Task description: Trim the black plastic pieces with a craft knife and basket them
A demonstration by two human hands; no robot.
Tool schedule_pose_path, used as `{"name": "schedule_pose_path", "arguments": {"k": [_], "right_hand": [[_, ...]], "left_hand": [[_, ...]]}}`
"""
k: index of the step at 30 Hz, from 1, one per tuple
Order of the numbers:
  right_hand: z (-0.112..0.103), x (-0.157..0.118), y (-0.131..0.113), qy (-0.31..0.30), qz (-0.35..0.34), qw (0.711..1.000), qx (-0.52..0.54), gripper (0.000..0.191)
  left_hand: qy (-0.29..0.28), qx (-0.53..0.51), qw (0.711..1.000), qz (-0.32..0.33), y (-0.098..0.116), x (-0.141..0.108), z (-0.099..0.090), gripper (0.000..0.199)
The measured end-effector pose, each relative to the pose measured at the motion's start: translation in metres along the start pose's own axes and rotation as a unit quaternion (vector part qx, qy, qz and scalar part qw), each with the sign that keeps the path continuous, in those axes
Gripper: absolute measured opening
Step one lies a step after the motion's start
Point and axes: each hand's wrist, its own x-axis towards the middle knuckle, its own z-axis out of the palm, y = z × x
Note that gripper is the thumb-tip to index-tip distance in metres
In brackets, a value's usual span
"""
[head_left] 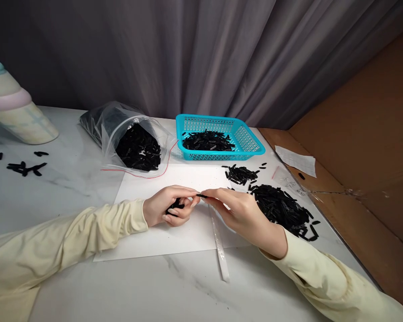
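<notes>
My left hand [174, 205] is closed around several small black strips [175, 206] in its palm. Between its thumb and fingertips and those of my right hand [237, 210] is one slim black strip [201, 195], pinched at both ends. Both hands hover over a white paper sheet [147, 243]. Under my right hand lies a narrow white strip [219, 250] with a shiny surface. To the right of that hand spreads a large pile of black strips [282, 208], and behind it sits a smaller pile [242, 175]. What the small pieces are exactly, I cannot tell.
A clear plastic bag [116, 134] of black pieces lies open at the back, beside a turquoise basket [221, 156] with more. At left stand a pastel tumbler [30, 120] and loose black pieces [26, 168]. Cardboard [366, 134] borders the right edge, with a paper slip [295, 160].
</notes>
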Motion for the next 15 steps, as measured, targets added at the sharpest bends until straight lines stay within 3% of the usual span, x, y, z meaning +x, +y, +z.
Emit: {"name": "schedule_pose_path", "arguments": {"k": [8, 15], "right_hand": [[-0.01, 0.0089, 0.0008, -0.052, 0.055, 0.992, 0.104, 0.016], [-0.0103, 0.0089, -0.0015, -0.077, 0.085, 0.984, 0.135, 0.016]], "left_hand": [[0.025, 0.037, 0.998, -0.047, 0.001, 0.0009, 0.0084, 0.042], [0.047, 0.06, 0.997, 0.008, -0.0008, -0.0012, 0.0093, 0.034]]}}
